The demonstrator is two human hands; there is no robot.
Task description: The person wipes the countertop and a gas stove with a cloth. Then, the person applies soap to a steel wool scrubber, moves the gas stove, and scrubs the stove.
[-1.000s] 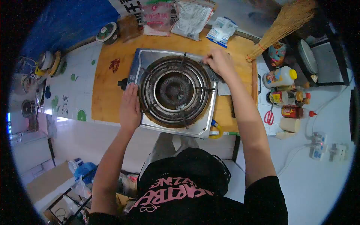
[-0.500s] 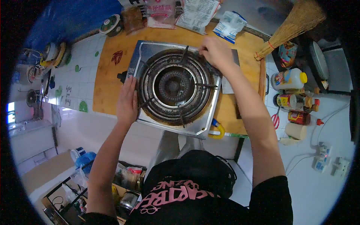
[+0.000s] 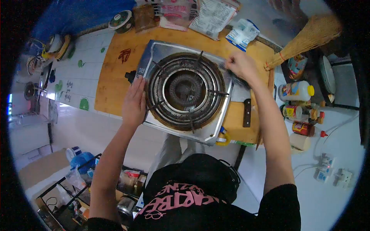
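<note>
A single-burner gas stove (image 3: pixel 154 50) with a blackened burner ring (image 3: pixel 154 92) sits on a wooden board. My left hand (image 3: pixel 134 101) lies along the stove's left edge, fingers stretched out and holding nothing. At the upper right edge of the stove, my right hand (image 3: pixel 242 66) is closed over a dark, stringy pad (image 3: pixel 240 81) that looks like a steel wool scourer; the fingers hide part of it. Just below this hand lies a cleaver, its black handle (image 3: pixel 247 113) toward me and its blade (image 3: pixel 239 94) partly beneath the pad.
Plastic food bags (image 3: pixel 214 17) and a lidded bowl (image 3: pixel 120 21) line the board's back edge. Dried red chillies (image 3: pixel 124 56) lie left of the stove. To the right are a straw brush (image 3: pixel 308 40), a yellow-capped jug (image 3: pixel 296 91) and sauce bottles (image 3: pixel 304 128).
My right hand has moved the pad from the burner ring's upper right out to the stove's right edge. The cleaver's handle shows more fully. My left hand stays on the left edge.
</note>
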